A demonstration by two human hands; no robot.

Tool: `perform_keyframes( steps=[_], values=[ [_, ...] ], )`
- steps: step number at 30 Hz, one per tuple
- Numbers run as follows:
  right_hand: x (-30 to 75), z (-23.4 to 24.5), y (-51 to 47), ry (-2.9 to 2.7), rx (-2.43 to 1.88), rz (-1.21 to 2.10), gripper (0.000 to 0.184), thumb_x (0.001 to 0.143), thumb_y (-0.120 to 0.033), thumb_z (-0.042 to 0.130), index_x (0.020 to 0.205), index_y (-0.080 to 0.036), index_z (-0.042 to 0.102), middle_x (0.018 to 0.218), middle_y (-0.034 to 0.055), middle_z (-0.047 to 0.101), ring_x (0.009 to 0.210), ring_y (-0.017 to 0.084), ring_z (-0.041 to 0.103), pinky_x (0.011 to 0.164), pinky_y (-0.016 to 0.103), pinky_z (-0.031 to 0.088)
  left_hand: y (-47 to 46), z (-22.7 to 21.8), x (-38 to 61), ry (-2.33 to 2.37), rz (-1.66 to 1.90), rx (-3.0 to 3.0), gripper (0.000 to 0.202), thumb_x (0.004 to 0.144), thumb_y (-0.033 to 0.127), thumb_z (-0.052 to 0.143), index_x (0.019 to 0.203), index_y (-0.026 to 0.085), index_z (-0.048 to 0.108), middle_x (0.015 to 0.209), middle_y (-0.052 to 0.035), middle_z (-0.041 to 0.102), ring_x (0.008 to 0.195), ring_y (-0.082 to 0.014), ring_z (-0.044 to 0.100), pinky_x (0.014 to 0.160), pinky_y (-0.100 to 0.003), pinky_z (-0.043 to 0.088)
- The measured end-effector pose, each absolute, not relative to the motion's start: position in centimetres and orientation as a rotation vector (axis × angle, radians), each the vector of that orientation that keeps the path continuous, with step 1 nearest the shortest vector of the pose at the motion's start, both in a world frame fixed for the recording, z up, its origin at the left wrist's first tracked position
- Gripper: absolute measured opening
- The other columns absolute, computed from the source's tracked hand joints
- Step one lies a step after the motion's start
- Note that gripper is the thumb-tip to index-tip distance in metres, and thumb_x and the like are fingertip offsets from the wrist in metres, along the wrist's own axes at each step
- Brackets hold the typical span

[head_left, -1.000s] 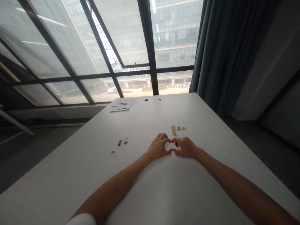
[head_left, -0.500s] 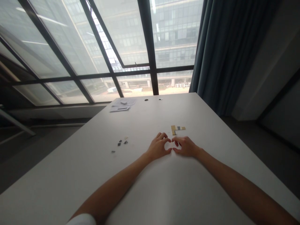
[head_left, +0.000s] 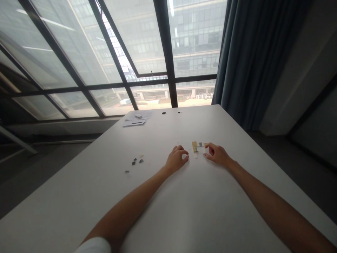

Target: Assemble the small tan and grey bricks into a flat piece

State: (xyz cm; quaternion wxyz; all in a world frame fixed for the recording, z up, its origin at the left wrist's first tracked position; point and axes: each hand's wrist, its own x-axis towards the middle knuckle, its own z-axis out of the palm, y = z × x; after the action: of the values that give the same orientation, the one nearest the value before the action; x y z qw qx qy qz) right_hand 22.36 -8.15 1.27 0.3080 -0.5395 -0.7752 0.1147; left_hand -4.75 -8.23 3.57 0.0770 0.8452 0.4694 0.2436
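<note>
Adjustment seems in hand, calling for light alignment: the right hand (head_left: 218,154), thumb and forefinger parted, is at the angular yellow-white-grey plastic-looking assembly (head_left: 194,144), while the left hand (head_left: 176,158) curls nearby, fingertips slightly apart.

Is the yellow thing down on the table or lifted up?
Down: the yellow thing lies on the white table, its right end by the right hand.

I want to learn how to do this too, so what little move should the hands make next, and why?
Perhaps lift the right hand gently, straight up. Its fingertips are right by the right end of the yellow-and-grey pieces, and I can't tell whether they touch, so sliding sideways might bump them.
</note>
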Motion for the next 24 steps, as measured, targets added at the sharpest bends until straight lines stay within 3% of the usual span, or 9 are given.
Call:
perform_keyframes(
  steps=[9, 24],
  values=[
    [20.6, 1.3, -8.6, -2.180, -1.580, 0.291, 0.025, 0.079, -0.033, 0.066, 0.102, -0.022, 0.064, 0.063, -0.0059, 0.057, 0.058, 0.012, 0.051, 0.059, 0.024, 0.029, -6.6, 1.3, -3.0, 1.531, 0.643, 2.421, 0.018, 0.086, 0.025, 0.060, 0.088, 0.023, 0.078, 0.098, -0.0070, 0.064, 0.099, -0.0226, 0.060, 0.094, -0.035, 0.049],
    [20.3, 1.6, -8.6, -2.230, -1.684, 0.264, 0.028, 0.080, -0.033, 0.067, 0.107, -0.024, 0.066, 0.070, -0.0025, 0.065, 0.064, 0.015, 0.056, 0.062, 0.025, 0.032, -7.1, 0.4, -2.4, 1.438, 0.754, 2.381, 0.022, 0.090, 0.026, 0.055, 0.091, 0.023, 0.077, 0.095, -0.0054, 0.065, 0.097, -0.0201, 0.060, 0.091, -0.031, 0.049]
  ],
)
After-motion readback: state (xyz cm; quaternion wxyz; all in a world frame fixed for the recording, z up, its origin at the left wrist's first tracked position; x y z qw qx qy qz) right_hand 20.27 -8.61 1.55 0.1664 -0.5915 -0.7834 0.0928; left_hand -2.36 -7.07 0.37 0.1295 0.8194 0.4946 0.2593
